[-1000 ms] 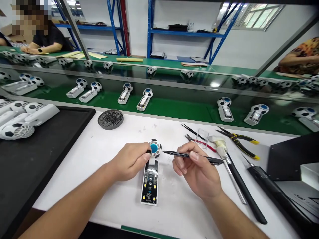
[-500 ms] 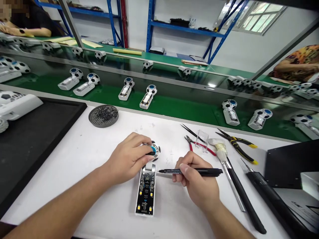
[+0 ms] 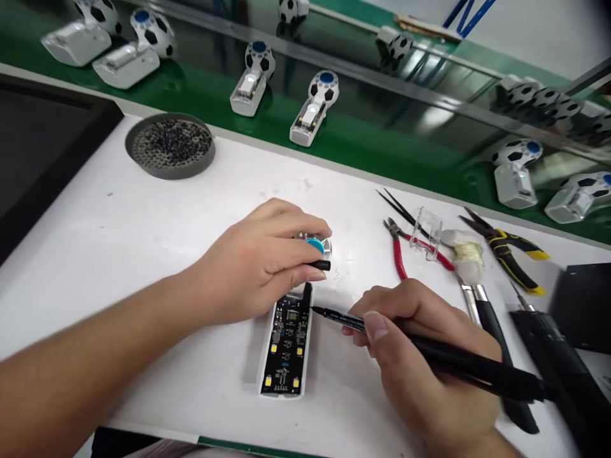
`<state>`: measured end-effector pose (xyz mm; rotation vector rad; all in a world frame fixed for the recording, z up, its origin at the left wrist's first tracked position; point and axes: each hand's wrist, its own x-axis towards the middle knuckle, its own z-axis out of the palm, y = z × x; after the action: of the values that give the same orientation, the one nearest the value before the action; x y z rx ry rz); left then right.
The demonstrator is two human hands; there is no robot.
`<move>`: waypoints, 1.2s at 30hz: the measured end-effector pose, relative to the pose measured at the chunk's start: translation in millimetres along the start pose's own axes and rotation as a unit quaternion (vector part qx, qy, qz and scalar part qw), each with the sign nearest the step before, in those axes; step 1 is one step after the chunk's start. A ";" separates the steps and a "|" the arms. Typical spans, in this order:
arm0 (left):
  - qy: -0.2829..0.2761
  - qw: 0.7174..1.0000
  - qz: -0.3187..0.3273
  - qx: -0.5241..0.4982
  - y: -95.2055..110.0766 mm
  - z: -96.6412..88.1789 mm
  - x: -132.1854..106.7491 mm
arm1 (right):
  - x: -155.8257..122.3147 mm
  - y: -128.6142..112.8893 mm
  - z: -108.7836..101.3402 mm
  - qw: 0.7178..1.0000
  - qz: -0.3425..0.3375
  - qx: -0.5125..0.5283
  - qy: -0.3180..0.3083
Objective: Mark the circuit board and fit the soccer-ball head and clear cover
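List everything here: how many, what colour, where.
Open device: 1, white and black, centre
Pen: 1, black, in right hand
Small cylinder: 1, black, in left hand
Football units: 6, mainly black and white, green strip; more behind
Dish: 1, grey, back left
Tiny parts: uncountable, black, in dish
Tray: 1, black, left
Tweezers: 1, black, right
Cutters: 1, red and grey, beside tweezers
Clear piece: 1, colourless, by cutters
Wrapped tool: 1 or 2, pale and black, right
Pliers: 1, black and yellow, right
Pointed tool: 1, black, far right
Box: 1, black, right edge
Worktop: 1, white, foreground
Hands: 2, bare, centre
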<state>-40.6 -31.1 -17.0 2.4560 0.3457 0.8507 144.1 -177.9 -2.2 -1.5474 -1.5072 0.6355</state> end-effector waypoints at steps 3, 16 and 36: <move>-0.003 1.000 -0.003 0.011 0.2 -0.6 1.3 | 0.0 -2.3 -1.3 1.000 0.014 -0.019 -0.008; -0.018 0.999 -0.018 0.028 2.7 -2.1 4.4 | 0.6 -4.0 -1.8 0.999 0.010 -0.030 -0.026; -0.013 0.999 -0.026 0.022 2.6 -1.5 2.5 | -1.7 -11.5 1.2 0.999 0.020 -0.047 0.005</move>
<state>-39.5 -31.7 -13.3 2.4840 0.4223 0.7970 136.8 -180.4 6.6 -1.6536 -1.5211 0.5856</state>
